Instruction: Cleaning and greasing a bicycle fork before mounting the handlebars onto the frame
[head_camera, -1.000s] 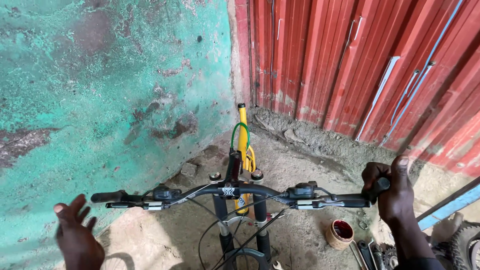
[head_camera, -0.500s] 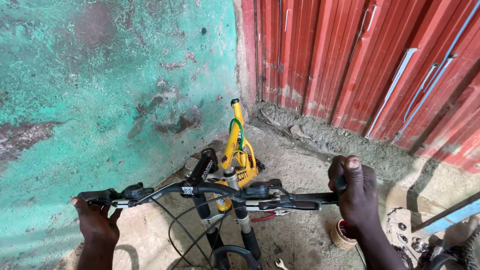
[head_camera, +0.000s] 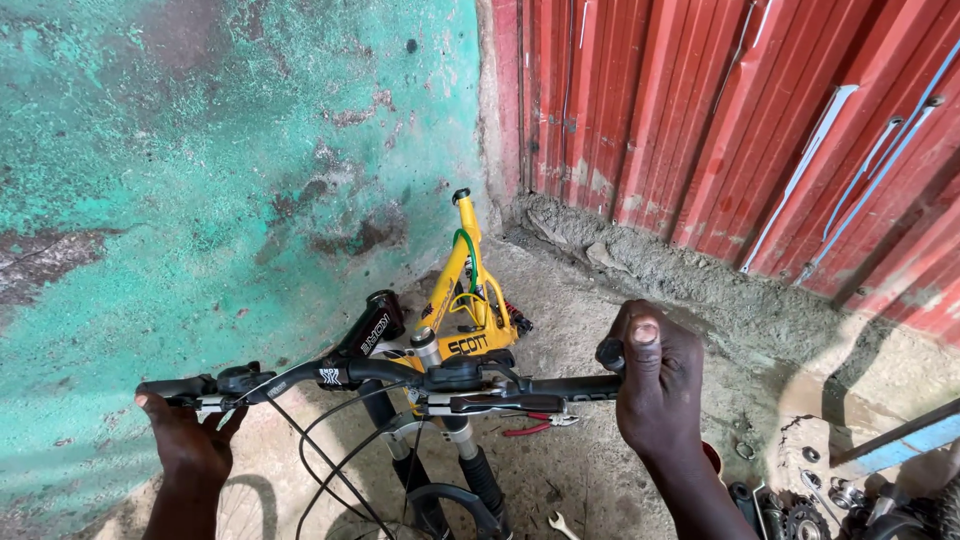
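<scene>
Handlebar (head_camera: 400, 378): black, roughly level, low in the head view, mounted on a yellow bike frame (head_camera: 465, 300) that stands on the concrete floor (head_camera: 590, 470) close to a green painted wall (head_camera: 200, 180). One handlebar, one frame, one black fork (head_camera: 470, 470) with two legs running down out of view.

Left hand (head_camera: 185, 445): fingers wrapped from below around the left grip end, holding it. Right hand (head_camera: 655, 385): fingers closed over the right grip end, thumb on top, holding it. Two hands, both on the bar, well apart.

Brake lever (head_camera: 490, 403) sits just inside the right hand; several thin black cables (head_camera: 330, 450) loop down from the bar toward the fork.

Risk, as judged: with the bike held only at the bar, a turn of the bar could swing the frame into the wall, or snag a cable loop on the fork. The wheel end is out of view, so the footing cannot be told.

Outward: one pair of red-handled pliers (head_camera: 530, 425) and one small wrench (head_camera: 563, 525) on the floor under the bar; loose sprockets and small metal parts (head_camera: 810, 500) at lower right, count unclear. Red corrugated metal wall (head_camera: 720, 130) to the right
</scene>
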